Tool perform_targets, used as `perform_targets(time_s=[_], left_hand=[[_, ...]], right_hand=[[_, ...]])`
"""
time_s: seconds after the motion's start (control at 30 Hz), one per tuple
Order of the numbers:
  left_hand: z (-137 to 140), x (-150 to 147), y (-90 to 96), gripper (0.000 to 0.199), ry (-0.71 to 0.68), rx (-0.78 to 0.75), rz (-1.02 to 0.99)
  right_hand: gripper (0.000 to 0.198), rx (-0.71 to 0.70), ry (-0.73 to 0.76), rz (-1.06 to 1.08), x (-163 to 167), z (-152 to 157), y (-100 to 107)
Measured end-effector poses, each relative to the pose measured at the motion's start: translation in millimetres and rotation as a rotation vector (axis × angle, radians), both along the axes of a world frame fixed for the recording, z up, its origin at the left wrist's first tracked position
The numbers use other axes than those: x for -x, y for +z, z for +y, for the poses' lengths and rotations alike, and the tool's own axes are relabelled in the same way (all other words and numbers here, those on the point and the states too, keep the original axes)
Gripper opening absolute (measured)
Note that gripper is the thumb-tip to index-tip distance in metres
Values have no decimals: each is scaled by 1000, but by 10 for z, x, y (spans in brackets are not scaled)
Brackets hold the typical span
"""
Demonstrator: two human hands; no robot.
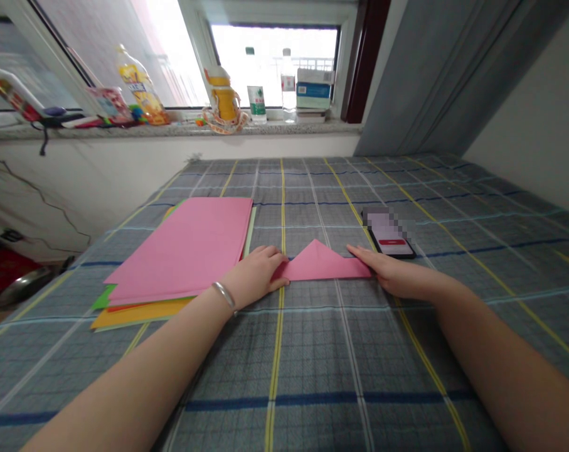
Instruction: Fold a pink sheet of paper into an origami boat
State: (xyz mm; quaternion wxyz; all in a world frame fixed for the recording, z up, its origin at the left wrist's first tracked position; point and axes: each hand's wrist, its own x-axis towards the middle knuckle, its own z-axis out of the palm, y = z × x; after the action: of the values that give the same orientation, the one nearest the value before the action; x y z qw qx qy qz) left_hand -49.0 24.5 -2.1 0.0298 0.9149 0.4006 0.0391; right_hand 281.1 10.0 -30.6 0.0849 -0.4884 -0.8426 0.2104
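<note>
A folded pink sheet of paper (319, 263) lies on the plaid cloth in front of me, a long flat strip with a triangular peak at the middle of its far edge. My left hand (260, 267), with a silver bangle on the wrist, is closed over the strip's left end, fingers on top and thumb by the near edge. At the other end, my right hand (385, 270) rests against the paper with its fingers stretched out flat; its thumb is hidden. Just beyond the right hand lies a phone (390, 242), its screen partly blurred.
Left of the hands is a stack of coloured paper (190, 238), pink on top with green and orange edges below. The plaid cloth (312, 358) spreads beneath everything. Bottles, including a yellow one (225, 100), and boxes (313, 94) line the windowsill. A grey curtain (435, 75) hangs at right.
</note>
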Motion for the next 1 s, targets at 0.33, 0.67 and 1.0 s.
perform_targets(time_s=[0.33, 0.67, 1.0], left_hand=[[42, 2, -41, 54, 94, 191, -240], [42, -36, -23, 26, 134, 263, -510], [67, -10, -60, 26, -71, 172, -276]], right_hand=[[58, -248, -123, 52, 292, 12, 69], [11, -543, -169, 119, 304, 26, 150], [12, -589, -170, -107, 365, 40, 95]])
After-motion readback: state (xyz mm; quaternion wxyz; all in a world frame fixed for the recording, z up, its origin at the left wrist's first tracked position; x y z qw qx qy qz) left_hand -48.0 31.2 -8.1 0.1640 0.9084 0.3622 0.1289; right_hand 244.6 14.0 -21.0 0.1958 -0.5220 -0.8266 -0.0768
